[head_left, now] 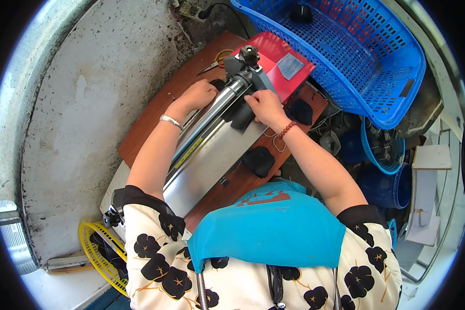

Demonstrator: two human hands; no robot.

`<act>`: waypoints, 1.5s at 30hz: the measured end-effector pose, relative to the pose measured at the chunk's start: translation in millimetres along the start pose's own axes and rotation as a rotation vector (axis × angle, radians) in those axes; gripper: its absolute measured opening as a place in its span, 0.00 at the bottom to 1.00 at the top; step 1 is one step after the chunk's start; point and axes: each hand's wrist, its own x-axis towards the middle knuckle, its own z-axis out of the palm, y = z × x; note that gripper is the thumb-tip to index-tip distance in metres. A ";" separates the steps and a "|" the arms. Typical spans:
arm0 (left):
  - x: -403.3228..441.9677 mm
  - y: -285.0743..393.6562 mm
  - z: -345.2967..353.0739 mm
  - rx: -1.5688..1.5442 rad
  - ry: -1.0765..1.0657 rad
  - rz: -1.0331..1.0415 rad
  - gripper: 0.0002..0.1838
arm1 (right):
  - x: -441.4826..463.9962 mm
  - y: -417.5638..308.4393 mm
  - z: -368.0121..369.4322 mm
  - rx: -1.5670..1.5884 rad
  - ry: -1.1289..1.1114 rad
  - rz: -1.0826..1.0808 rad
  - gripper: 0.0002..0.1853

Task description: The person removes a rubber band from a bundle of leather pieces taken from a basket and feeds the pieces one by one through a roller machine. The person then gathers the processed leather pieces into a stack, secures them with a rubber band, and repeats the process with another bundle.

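Note:
A machine with a long shiny metal roller (pixel 207 128) and a red housing (pixel 268 51) stands on a brown tabletop. On the far side of the roller is my left hand (pixel 197 96), fingers curled together at a small black piece (pixel 218 84) that they partly cover. My right hand (pixel 267 109) is on the near side, its fingers closed at the upper edge of a flat black piece (pixel 241 118) lying against the roller. Whether that piece is cloth or leather I cannot tell. Other black pieces lie near the right wrist (pixel 299 111) and on the table below (pixel 259 161).
Scissors (pixel 207 68) lie behind the machine by the wall. At the upper right sits a big blue basket (pixel 341 77) with a black item inside. Smaller blue containers (pixel 382 147) stand below it. A yellow basket (pixel 88 253) holding dark items is at the lower left.

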 end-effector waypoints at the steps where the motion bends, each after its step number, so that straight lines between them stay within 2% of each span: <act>1: 3.5 -6.9 0.9 -0.095 -0.071 -0.001 0.15 | 1.4 -0.6 1.2 0.089 0.015 0.047 0.19; 2: 3.0 -4.2 -2.1 -0.116 -0.092 -0.040 0.19 | 2.8 -1.6 2.2 0.179 0.029 0.092 0.18; 3: 1.2 -1.0 -3.1 -0.115 -0.090 -0.042 0.19 | 1.8 -1.9 1.5 0.180 0.028 0.090 0.18; 5: -3.4 6.0 -4.8 -0.133 0.031 -0.094 0.15 | -5.1 0.7 -3.3 0.089 0.034 -0.061 0.17; 7: -8.1 3.9 -8.9 -0.072 0.119 -0.106 0.12 | -18.0 5.1 -5.0 0.108 0.045 -0.097 0.15; 9: -14.6 0.5 -16.3 -0.016 0.216 -0.135 0.09 | -38.7 10.0 -7.9 0.249 0.067 -0.164 0.13; 10: -16.2 0.7 -22.5 -0.141 0.227 -0.219 0.09 | -51.3 16.3 -6.9 0.252 0.063 -0.218 0.12; 11: -16.5 -2.1 -26.6 -0.267 0.237 -0.301 0.11 | -64.2 24.8 -5.0 0.256 0.060 -0.271 0.11; 13: -10.9 -38.3 -21.6 -0.177 0.263 -0.335 0.14 | -84.3 42.3 -0.1 0.191 0.058 -0.350 0.10; 15: -14.5 -55.3 -19.6 -0.329 0.628 -0.242 0.21 | -95.8 74.5 13.3 0.101 0.047 -0.283 0.10; 16: -18.9 -61.3 -17.4 -0.151 0.741 -0.194 0.28 | -100.3 88.8 19.7 0.007 0.045 -0.218 0.10; 17: -23.3 -64.9 -18.1 -0.147 0.743 -0.203 0.28 | -106.8 96.8 24.5 0.011 0.037 -0.222 0.10; 19: -25.8 -73.2 -25.4 -0.018 0.548 -0.465 0.25 | -113.8 110.4 34.5 -0.119 0.004 -0.158 0.15; 20: -23.5 -79.6 -27.4 0.009 0.477 -0.479 0.21 | -116.0 123.9 42.8 -0.191 -0.053 -0.069 0.23; 21: -23.3 -87.0 -24.2 0.013 0.477 -0.486 0.21 | -118.6 124.5 45.6 -0.187 -0.058 -0.072 0.23; 23: -22.5 -105.1 -7.1 0.345 0.471 -0.328 0.20 | -120.1 126.3 48.8 -0.304 -0.168 -0.013 0.28; 24: -20.8 -115.3 6.3 0.345 0.468 -0.334 0.20 | -119.3 126.7 49.7 -0.303 -0.175 -0.013 0.28; 26: -19.2 -125.0 28.1 0.332 -0.001 -0.410 0.26 | -118.8 125.6 51.4 -0.286 -0.143 -0.034 0.28; 27: -19.4 -127.1 32.5 0.328 -0.005 -0.415 0.26 | -118.6 125.8 51.9 -0.277 -0.128 -0.045 0.28; 29: -20.0 -127.0 40.2 0.185 -0.392 -0.526 0.30 | -118.6 130.5 56.6 -0.257 -0.108 -0.066 0.25; 30: -22.0 -104.9 24.9 0.025 -0.386 -0.639 0.31 | -119.3 131.9 58.5 -0.236 -0.080 -0.089 0.22; 31: -22.7 -107.8 26.7 0.023 -0.390 -0.643 0.31 | -120.2 131.0 58.4 -0.235 -0.086 -0.087 0.22; 33: -18.8 -126.5 28.4 0.041 -0.327 -0.595 0.30 | -118.8 127.1 57.0 -0.219 -0.089 -0.089 0.16; 34: -14.7 -149.2 37.5 0.022 -0.228 -0.538 0.26 | -117.2 127.5 56.2 -0.218 -0.085 -0.090 0.16; 36: -12.8 -152.6 29.7 0.024 -0.174 -0.522 0.24 | -118.1 129.7 53.3 -0.175 -0.070 -0.145 0.13; 40: -16.0 -132.4 16.3 0.011 -0.020 -0.479 0.20 | -120.9 130.2 44.9 -0.082 -0.088 -0.071 0.12; 42: -13.4 -122.0 11.9 -0.013 -0.013 -0.398 0.21 | -123.9 133.8 42.5 0.334 -0.137 0.101 0.12; 43: -11.9 -116.7 9.6 -0.029 0.009 -0.336 0.21 | -126.2 131.9 36.9 0.331 -0.125 0.114 0.12; 45: -13.4 -92.4 0.8 -0.069 0.021 -0.274 0.22 | -126.0 108.0 14.9 0.752 -0.220 0.261 0.15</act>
